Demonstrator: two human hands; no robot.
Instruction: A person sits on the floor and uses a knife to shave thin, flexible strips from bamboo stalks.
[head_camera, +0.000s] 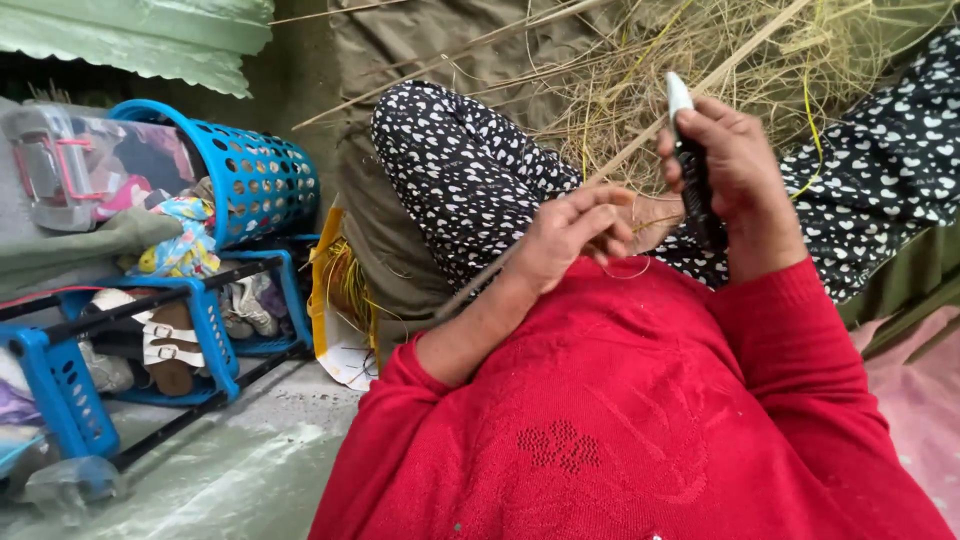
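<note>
The scene is lit by soft, even daylight, and no hard shadows or glare are seen. Colours are rendered vividly. Focus is held across most of the view, though slight blur is noticed at the near left corner, and edges are bent by wide-angle distortion.

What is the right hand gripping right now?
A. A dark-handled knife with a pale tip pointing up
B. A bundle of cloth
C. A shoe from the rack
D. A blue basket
A: the right hand is closed around a dark-handled knife, its pale tip pointing up, while the left hand pinches a thin straw stalk just beside it.
</note>
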